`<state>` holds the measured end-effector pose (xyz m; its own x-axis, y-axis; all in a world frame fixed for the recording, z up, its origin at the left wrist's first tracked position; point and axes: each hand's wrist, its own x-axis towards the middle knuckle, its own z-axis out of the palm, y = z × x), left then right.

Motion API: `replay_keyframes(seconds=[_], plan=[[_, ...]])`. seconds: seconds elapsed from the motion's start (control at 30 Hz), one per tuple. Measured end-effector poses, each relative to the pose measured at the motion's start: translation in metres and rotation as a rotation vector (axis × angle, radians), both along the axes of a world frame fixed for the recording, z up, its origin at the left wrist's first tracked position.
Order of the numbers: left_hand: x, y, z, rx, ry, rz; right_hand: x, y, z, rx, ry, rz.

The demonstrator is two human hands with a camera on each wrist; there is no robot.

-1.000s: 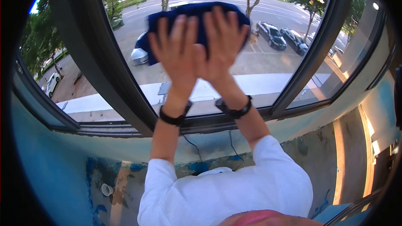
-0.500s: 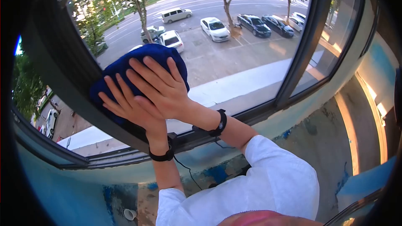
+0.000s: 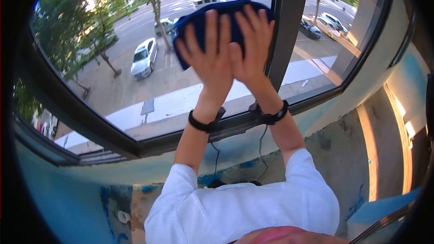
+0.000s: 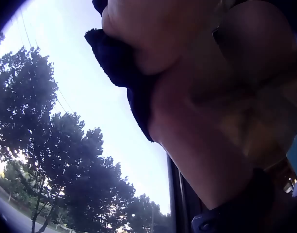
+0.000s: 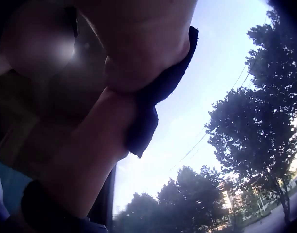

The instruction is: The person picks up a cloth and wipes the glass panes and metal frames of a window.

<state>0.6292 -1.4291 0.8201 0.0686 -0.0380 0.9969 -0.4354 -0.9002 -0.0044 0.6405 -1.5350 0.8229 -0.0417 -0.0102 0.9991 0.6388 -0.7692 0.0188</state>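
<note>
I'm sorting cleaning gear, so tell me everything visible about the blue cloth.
The dark blue cloth looks like fuzzy-edged towelling, bunched or folded into a broad, uneven pad. It lies against the window pane, one end at the dark upright frame. The left hand and right hand lie on it, fingers spread, hiding part.

Clear glass [image 3: 113,88] left of the cloth [image 3: 233,9] — upright frame bar [image 3: 290,22] blocking rightward.

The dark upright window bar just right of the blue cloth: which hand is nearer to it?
Right. The right hand lies spread on the part of the blue cloth beside the bar; the left hand is on the part farther away.
</note>
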Motion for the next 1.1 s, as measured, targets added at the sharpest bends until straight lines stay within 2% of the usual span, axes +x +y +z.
replay_keyframes(seconds=[0.03, 0.17, 0.3, 0.4, 0.6, 0.73, 0.77, 0.87, 0.9, 0.93, 1.1], plan=[[0.003, -0.014, 0.000, 0.003, -0.007, -0.022, -0.002, -0.011, 0.001, -0.010, 0.009, 0.086], [0.005, -0.019, 0.002, -0.080, -0.047, -0.076, -0.009, -0.013, 0.008, -0.030, 0.037, 0.097], [0.010, 0.009, -0.002, 0.034, -0.051, -0.018, 0.000, 0.014, 0.002, 0.056, -0.014, 0.014], [0.007, 0.046, -0.002, 0.021, -0.065, 0.034, 0.004, 0.053, -0.001, 0.056, -0.034, 0.042], [0.006, 0.173, -0.011, -0.178, -0.096, 0.074, -0.007, 0.180, 0.017, -0.103, -0.055, 0.096], [0.004, 0.281, -0.028, -0.185, -0.145, 0.165, -0.017, 0.286, 0.005, -0.141, -0.017, 0.187], [0.009, 0.317, -0.040, -0.126, -0.066, 0.263, -0.019, 0.308, 0.001, -0.147, -0.008, 0.208], [-0.025, 0.330, -0.036, -0.082, 0.036, 0.295, -0.024, 0.344, -0.008, -0.115, 0.011, 0.259], [-0.031, 0.329, -0.037, -0.128, 0.053, 0.223, -0.026, 0.349, -0.009, -0.081, 0.026, 0.286], [-0.032, 0.332, -0.034, -0.158, 0.055, 0.148, -0.027, 0.347, -0.012, -0.098, 0.053, 0.292], [-0.013, 0.303, -0.055, -0.163, -0.015, 0.156, -0.024, 0.312, -0.028, -0.149, 0.061, 0.275]])
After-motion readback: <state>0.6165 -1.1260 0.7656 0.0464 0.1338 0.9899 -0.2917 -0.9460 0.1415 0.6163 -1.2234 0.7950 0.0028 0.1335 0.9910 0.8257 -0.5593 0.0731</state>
